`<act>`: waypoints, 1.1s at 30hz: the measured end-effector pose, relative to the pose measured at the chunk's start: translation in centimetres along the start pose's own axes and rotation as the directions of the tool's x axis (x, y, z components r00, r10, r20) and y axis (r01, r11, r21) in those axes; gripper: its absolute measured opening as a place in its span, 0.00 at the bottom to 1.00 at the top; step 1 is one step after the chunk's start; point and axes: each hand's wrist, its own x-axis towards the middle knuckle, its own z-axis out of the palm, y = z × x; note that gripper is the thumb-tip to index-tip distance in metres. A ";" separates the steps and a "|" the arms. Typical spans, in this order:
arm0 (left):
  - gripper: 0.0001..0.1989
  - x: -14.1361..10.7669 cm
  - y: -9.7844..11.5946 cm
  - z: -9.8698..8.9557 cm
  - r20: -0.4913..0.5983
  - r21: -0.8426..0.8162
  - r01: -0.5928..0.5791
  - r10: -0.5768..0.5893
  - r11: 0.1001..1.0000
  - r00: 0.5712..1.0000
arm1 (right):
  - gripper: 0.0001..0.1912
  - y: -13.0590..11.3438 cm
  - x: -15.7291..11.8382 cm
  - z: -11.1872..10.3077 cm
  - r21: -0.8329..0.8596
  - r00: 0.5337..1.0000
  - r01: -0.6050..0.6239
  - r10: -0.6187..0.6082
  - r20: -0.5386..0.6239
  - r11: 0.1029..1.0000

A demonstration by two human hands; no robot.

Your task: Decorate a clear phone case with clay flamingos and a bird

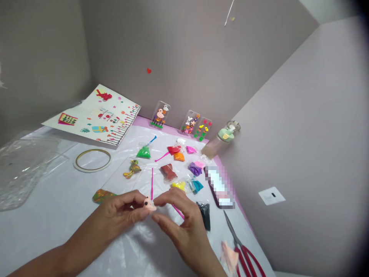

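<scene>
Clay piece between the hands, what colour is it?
Clay piece: pale pink with a black spot, best in the head view.

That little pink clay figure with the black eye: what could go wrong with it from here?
The pink clay figure is pinched between the left hand and right hand, so firm pressure might dent it or dislodge its black eye. The red-handled scissors lie near the right hand, so a careless reach could catch their blades.

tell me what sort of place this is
Probably a small craft corner, perhaps at home. Small bags of coloured modelling clay lie on a white-covered table, clear phone cases decorated with clay figures lean against the wall, and red-handled scissors lie near the table's edge.
</scene>
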 end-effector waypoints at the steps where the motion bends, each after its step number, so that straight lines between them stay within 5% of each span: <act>1: 0.15 0.0 0.1 -0.1 0.006 -0.015 0.020 -0.020 1.000 1.000 | 0.04 0.0 0.0 0.0 -0.010 1.000 -0.001 0.001 -0.009 1.000; 12: 0.14 -0.1 1.0 0.1 0.031 -0.164 0.140 -0.137 0.977 0.990 | 0.06 0.9 0.1 0.3 -0.157 0.974 0.201 -0.214 -0.069 0.967; 33: 0.10 0.2 1.1 0.3 0.091 -0.212 0.156 -0.140 0.965 0.986 | 0.09 0.7 0.1 0.0 -0.202 0.964 0.259 -0.265 -0.003 0.945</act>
